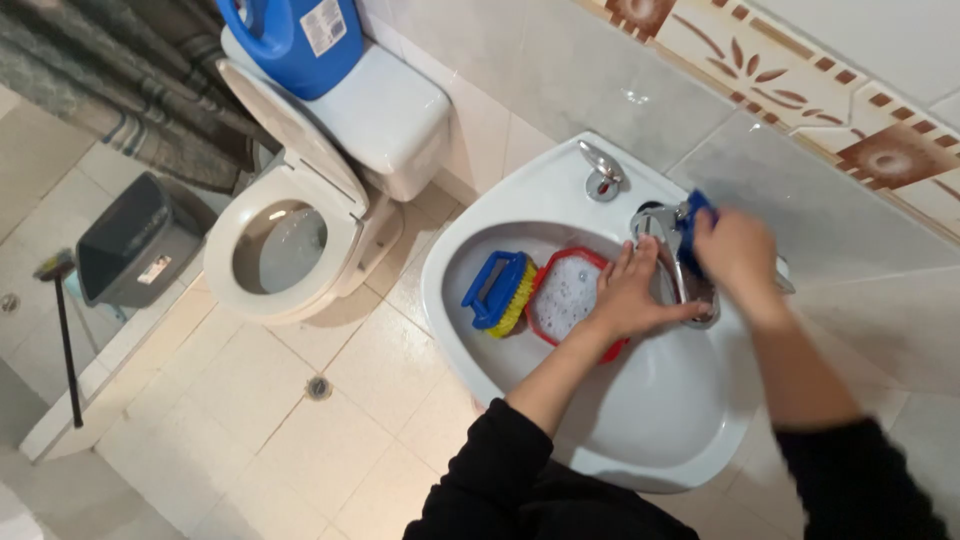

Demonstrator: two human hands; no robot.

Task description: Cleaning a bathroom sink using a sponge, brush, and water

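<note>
**Both hands at the sink tap**

Left hand (632, 292) reaches over the basin of the white sink (660, 420), fingers spread flat and loosely open, fingertips touching the base of the chrome tap (668, 240). It holds nothing.

Right hand (738, 252) is closed around a blue cloth or sponge (694, 222), pressed against the tap at the sink's back rim; the hand is blurred, so which of the two it holds cannot be told.

Inside the basin, toward its left wall: a red bowl (566, 296) with sudsy water, partly under the left wrist. Just beside it, touching its left edge, a blue scrub brush (497, 291) with yellow bristles, tipped on its side.

A chrome fitting (602, 170) sits on the sink's back-left rim.

Beyond the sink: white toilet (300, 215), seat up, a blue detergent jug (295, 35) on its tank. A grey bin (135, 240) stands on the tiled floor near the toilet, a dark-handled broom (62, 330) just beside it.
</note>
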